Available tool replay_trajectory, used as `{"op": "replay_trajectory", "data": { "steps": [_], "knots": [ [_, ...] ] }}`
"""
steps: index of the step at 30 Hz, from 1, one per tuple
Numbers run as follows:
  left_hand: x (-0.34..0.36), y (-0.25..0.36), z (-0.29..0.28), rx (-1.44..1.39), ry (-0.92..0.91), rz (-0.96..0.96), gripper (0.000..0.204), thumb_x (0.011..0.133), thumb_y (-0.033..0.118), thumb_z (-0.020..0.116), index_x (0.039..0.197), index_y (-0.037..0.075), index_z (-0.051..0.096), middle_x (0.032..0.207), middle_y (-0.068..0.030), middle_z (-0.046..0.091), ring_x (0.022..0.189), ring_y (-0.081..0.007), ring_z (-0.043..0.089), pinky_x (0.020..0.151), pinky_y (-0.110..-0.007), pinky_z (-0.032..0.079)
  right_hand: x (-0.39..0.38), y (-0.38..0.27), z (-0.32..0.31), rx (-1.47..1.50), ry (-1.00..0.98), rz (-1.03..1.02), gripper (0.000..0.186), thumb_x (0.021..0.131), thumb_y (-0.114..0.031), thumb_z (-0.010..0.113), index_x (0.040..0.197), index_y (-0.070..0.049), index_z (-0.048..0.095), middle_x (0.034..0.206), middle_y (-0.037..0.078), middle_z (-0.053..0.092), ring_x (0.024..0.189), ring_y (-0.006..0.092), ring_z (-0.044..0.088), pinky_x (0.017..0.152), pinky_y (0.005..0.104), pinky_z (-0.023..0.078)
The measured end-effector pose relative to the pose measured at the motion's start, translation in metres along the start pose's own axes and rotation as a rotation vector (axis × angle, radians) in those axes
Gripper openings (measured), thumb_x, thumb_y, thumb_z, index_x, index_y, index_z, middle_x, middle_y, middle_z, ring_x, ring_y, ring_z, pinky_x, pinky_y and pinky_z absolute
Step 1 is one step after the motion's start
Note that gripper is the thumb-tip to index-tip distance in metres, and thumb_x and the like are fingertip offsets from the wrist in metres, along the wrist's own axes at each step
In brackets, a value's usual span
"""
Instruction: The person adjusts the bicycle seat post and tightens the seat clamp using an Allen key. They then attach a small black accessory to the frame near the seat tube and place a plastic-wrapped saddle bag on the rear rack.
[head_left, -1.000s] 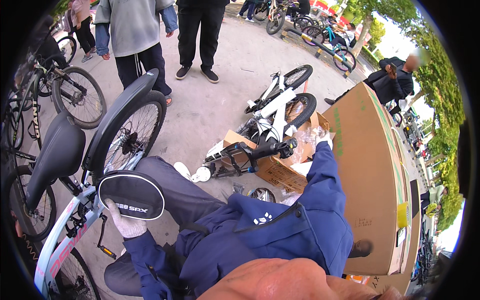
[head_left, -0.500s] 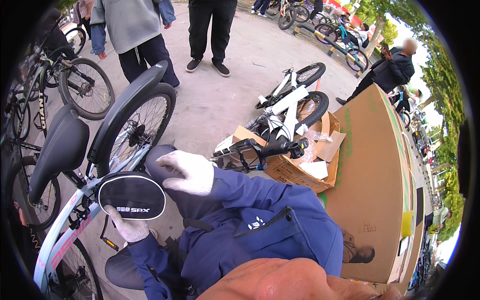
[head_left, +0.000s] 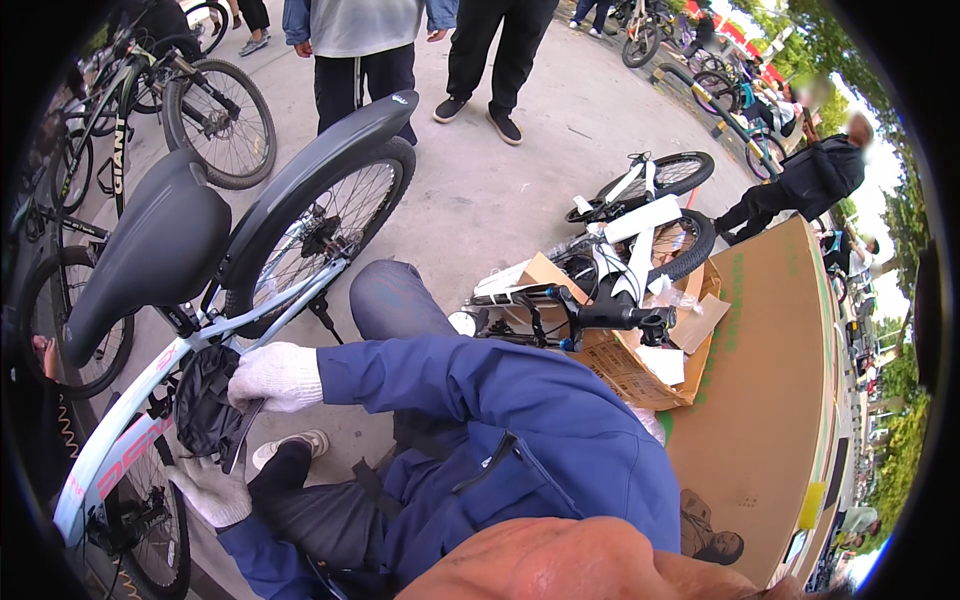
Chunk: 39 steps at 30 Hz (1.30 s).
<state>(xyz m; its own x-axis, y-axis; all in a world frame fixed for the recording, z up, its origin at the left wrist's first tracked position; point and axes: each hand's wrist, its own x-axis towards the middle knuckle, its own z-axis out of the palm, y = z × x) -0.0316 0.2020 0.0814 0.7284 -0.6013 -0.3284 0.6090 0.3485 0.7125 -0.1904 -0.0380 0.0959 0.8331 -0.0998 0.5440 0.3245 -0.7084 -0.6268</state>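
A black fabric pouch (head_left: 203, 405) with thin pale piping hangs beside the bicycle frame, below the saddle (head_left: 150, 255). It looks crumpled and is seen partly from the side. My right hand (head_left: 278, 377), in a white knitted glove, is closed on the pouch's near edge. My left hand (head_left: 212, 492), gloved likewise, is at the pouch's lower end with its fingers apart; the fingertips are partly hidden against the dark cloth. The light-blue bicycle frame (head_left: 120, 425) with pink lettering stands at my left. Its rear wheel and black mudguard (head_left: 320, 155) point away from me.
A white bicycle (head_left: 620, 270), partly wrapped, lies by an open cardboard box (head_left: 640, 365). A large cardboard sheet (head_left: 760, 420) stands at my right. Two people stand ahead, and a person in dark clothes (head_left: 815, 175) is farther right. More bicycles (head_left: 220, 125) fill the far left.
My right hand has moved down and left onto the pouch. The pouch has turned from face-on to partly side-on. My left hand has shifted lower and left. The whole view has swung leftward.
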Motion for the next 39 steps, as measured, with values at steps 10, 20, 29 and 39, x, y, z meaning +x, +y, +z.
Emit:
{"op": "replay_trajectory", "data": {
  "steps": [10, 20, 29, 39],
  "knots": [
    [0.030, -0.013, -0.003, -0.041, 0.102, 0.059, 0.055, 0.110, 0.037, 0.059, 0.152, 0.002, 0.049, 0.146, -0.0201, 0.061, 0.129, -0.0360, 0.065, 0.110, -0.052, 0.055, -0.016, 0.002, 0.021, -0.282, -0.163, -0.289, 0.015, 0.080, -0.021, 0.069, 0.093, -0.017, 0.074, 0.107, 0.001, 0.075, 0.108, 0.0252, 0.070, 0.108, 0.0510, 0.048],
    [0.006, -0.017, 0.002, 0.281, 0.138, 0.563, 0.042, 0.107, 0.021, 0.065, 0.146, 0.004, 0.058, 0.136, -0.0107, 0.066, 0.116, -0.0213, 0.067, 0.102, -0.038, 0.056, -0.009, -0.002, 0.018, 0.110, 0.332, 0.246, 0.031, 0.080, -0.001, 0.086, 0.107, -0.007, 0.072, 0.115, 0.012, 0.074, 0.106, 0.0284, 0.073, 0.095, 0.0381, 0.057],
    [0.004, -0.034, -0.003, 0.642, -0.046, 0.160, 0.041, 0.106, 0.021, 0.067, 0.142, 0.001, 0.062, 0.131, -0.0076, 0.071, 0.116, -0.0160, 0.065, 0.103, -0.034, 0.053, 0.046, -0.019, -0.006, -0.357, -0.195, -0.210, 0.049, 0.078, -0.015, 0.083, 0.126, -0.015, 0.072, 0.133, 0.008, 0.068, 0.117, 0.0323, 0.065, 0.101, 0.0433, 0.054],
    [0.016, -0.017, 0.020, 1.258, 0.223, 0.868, 0.042, 0.088, 0.030, 0.081, 0.120, 0.006, 0.071, 0.106, -0.0171, 0.072, 0.102, -0.0327, 0.071, 0.091, -0.042, 0.056, 0.017, 0.016, 0.000, -0.090, 0.077, 0.480, 0.056, 0.084, -0.029, 0.085, 0.122, 0.008, 0.067, 0.106, 0.026, 0.075, 0.097, 0.0361, 0.076, 0.088, 0.0402, 0.058]
  ]
}}
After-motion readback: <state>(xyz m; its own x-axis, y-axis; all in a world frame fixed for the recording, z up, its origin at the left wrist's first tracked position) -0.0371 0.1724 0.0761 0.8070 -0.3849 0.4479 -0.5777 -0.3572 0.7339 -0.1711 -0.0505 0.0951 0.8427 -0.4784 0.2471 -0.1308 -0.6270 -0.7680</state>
